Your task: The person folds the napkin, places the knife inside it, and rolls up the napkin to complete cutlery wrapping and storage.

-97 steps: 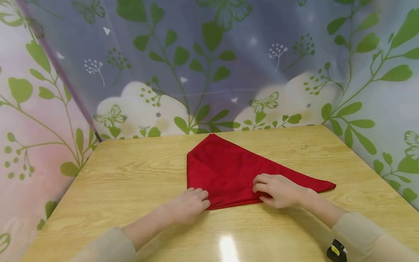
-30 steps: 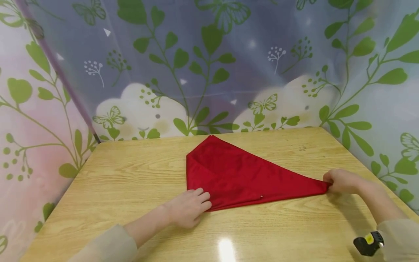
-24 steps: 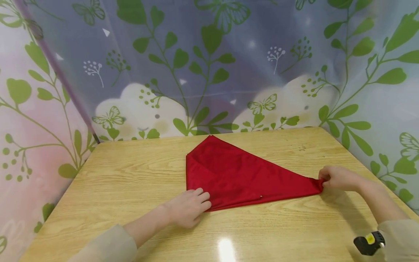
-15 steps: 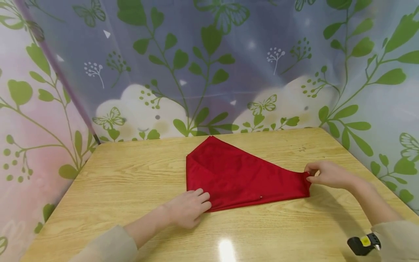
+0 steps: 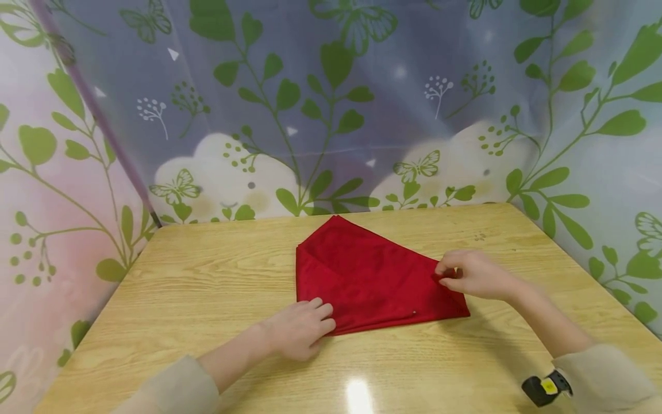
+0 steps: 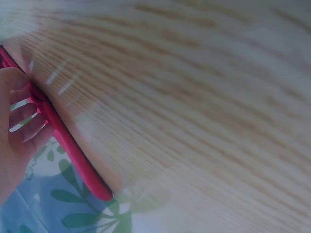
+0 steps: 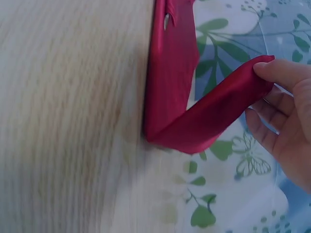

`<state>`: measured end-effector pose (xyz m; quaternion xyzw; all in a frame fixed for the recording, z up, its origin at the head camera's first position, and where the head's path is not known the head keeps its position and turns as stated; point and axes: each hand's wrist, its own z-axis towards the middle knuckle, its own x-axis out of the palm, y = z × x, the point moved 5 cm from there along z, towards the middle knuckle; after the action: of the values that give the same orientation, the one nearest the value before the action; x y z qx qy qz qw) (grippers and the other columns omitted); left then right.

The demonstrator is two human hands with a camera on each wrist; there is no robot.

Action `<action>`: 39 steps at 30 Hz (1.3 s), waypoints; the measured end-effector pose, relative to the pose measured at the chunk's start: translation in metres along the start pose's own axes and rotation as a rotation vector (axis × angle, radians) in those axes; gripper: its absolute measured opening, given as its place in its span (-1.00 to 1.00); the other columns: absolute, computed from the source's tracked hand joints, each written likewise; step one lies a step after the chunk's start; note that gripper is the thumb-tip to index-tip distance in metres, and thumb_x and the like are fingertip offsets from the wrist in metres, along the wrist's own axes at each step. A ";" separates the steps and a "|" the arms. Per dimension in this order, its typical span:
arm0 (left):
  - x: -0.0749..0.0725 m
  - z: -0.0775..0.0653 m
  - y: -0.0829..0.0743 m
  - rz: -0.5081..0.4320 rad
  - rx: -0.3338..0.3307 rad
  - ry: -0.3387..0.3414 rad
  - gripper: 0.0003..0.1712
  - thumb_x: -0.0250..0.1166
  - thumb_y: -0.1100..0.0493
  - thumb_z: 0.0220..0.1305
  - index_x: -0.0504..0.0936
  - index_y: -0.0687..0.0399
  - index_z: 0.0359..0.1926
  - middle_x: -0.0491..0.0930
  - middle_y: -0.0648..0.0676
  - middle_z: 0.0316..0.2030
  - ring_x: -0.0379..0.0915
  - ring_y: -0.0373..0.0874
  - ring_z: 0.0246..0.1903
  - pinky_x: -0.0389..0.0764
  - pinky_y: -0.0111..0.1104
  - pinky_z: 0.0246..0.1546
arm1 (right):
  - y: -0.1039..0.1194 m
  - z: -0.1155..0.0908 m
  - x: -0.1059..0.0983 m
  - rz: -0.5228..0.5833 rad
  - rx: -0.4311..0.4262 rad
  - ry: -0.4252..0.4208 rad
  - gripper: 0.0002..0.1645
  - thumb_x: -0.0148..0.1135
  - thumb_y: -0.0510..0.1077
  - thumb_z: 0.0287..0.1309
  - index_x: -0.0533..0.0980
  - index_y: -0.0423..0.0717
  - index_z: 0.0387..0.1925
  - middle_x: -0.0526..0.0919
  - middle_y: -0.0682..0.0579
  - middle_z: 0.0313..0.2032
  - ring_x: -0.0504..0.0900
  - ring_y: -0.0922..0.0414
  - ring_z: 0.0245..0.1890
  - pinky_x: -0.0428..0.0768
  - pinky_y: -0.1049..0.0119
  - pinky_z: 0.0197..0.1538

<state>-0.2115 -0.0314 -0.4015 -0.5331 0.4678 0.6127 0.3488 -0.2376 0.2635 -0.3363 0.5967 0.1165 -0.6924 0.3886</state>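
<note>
A folded red cloth (image 5: pixel 362 270) lies on the wooden table, its blunt side to the left and a peak at the back. My left hand (image 5: pixel 300 328) holds its near left corner, with bent fingers over the edge; in the left wrist view the thumb and fingers (image 6: pixel 31 128) meet the cloth's edge. At the right end my right hand (image 5: pixel 473 275) pinches the cloth's tip between thumb and fingers. The right wrist view shows this raised flap (image 7: pixel 218 109) bent up off the table and folded back toward the left. A tiny light spot shows near the cloth's front edge.
The wooden table (image 5: pixel 217 270) reaches back to a printed curtain (image 5: pixel 258 103) with leaves and butterflies, which also stands along both sides. A black wrist device (image 5: pixel 545 388) with a yellow patch sits by my right sleeve. Light reflects off the table's front.
My right hand has moved from the cloth's middle to its right tip, pinched it, and carried it leftward, shortening the cloth's right side. The left hand has stayed at the near left corner.
</note>
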 end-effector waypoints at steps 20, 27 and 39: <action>0.002 0.000 -0.003 -0.014 -0.028 0.018 -0.83 0.22 0.09 0.12 0.50 -0.03 -0.25 0.36 -0.07 -0.32 0.21 -0.21 -0.37 0.33 -0.46 -0.35 | 0.033 0.009 0.024 -0.239 -0.477 -0.266 -0.61 -0.19 -0.01 0.38 0.53 -0.07 -0.35 0.47 0.12 -0.38 0.44 0.21 -0.39 0.47 0.41 -0.34; 0.001 0.000 0.000 -0.048 -0.054 -0.020 -0.86 0.23 0.12 0.08 0.51 -0.03 -0.29 0.35 -0.07 -0.35 0.24 -0.21 -0.39 0.32 -0.45 -0.38 | 0.047 0.013 0.030 -0.214 -0.584 -0.317 -0.66 -0.12 -0.05 0.36 0.54 -0.10 -0.36 0.45 0.10 -0.40 0.40 0.23 -0.45 0.43 0.46 -0.36; -0.013 0.007 0.003 -0.064 -0.242 -0.263 -0.85 0.24 0.13 0.08 0.48 -0.03 -0.56 0.35 -0.11 -0.56 0.23 -0.24 -0.51 0.24 -0.44 -0.44 | 0.069 0.030 0.043 -0.204 -0.590 -0.313 -0.58 -0.16 0.02 0.37 0.54 -0.10 -0.39 0.48 0.12 -0.40 0.44 0.25 -0.40 0.47 0.48 -0.30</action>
<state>-0.2140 -0.0243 -0.3885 -0.5011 0.3241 0.7174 0.3596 -0.2123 0.1808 -0.3470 0.3305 0.3099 -0.7472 0.4863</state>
